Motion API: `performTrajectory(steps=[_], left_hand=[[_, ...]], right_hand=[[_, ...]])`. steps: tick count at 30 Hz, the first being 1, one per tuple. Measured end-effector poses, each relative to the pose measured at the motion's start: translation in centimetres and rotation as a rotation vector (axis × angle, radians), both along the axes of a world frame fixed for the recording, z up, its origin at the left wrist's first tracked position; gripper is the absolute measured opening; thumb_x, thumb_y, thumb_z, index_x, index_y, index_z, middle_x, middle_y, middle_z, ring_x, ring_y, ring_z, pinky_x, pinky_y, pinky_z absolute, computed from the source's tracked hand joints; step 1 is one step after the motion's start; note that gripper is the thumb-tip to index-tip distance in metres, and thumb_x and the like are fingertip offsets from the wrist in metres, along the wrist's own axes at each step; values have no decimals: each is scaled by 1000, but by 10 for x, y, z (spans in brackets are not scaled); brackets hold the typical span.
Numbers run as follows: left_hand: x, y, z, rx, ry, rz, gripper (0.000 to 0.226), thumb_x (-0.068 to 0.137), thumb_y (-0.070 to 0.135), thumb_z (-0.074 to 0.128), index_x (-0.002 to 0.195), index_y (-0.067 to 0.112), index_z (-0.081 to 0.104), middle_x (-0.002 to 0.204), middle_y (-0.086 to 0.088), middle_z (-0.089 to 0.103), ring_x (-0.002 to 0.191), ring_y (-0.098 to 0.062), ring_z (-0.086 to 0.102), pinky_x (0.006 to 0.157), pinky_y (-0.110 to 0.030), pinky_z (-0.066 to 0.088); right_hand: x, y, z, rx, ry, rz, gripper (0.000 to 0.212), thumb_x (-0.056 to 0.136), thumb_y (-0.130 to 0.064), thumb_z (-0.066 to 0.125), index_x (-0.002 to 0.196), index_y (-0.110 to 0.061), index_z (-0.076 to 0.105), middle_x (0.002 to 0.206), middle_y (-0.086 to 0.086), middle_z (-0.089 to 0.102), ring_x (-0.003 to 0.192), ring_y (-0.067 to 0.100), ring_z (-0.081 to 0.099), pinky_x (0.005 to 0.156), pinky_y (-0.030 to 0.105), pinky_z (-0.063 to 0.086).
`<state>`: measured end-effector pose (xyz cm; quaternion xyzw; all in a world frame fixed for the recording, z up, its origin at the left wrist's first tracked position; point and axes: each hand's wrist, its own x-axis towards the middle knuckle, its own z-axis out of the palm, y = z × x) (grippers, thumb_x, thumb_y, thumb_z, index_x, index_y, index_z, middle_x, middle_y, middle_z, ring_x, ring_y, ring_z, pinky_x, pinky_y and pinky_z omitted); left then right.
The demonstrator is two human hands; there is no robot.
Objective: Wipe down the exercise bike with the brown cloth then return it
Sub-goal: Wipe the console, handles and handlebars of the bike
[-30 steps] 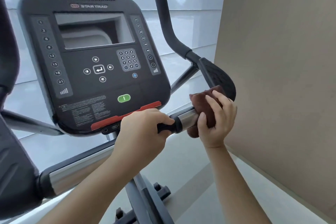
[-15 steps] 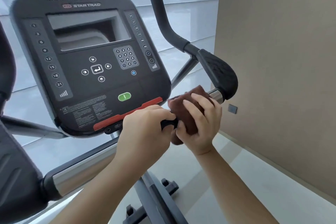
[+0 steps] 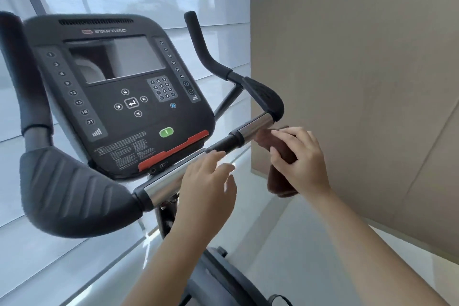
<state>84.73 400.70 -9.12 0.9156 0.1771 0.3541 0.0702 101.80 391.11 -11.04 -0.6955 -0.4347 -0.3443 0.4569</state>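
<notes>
Black bike (image 3: 119,97) fills the left; its bar (image 3: 253,125) runs from lower left up to the right, chrome at that end. Left hand (image 3: 206,181) hovers by the bar's middle, fingers spread, holding nothing. Right hand (image 3: 304,156) grips the cloth (image 3: 282,182), which hangs just below the chrome end, so the right is nearer. One bike, one bar, two hands, one cloth.
</notes>
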Motion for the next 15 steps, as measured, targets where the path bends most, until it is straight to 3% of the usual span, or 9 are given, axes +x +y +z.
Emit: performTrajectory(steps=[5,15], left_hand=[[-53,-35,-26,11,3,-18,18,71,3,71,89,5,70,106,-15,67,99,-35,61,84,-47,47],[-110,-123,-80,-52,48,-347,25,68,6,73,93,5,68,103,-13,68,98,-31,62,83,-43,47]], right_hand=[[-84,-64,-27,-28,72,-185,31,81,-30,53,101,-11,69,94,5,65,82,27,55,77,26,44],[-219,-168,-63,-271,99,-448,31,80,-29,54,100,-11,69,92,4,65,84,25,57,70,35,52]])
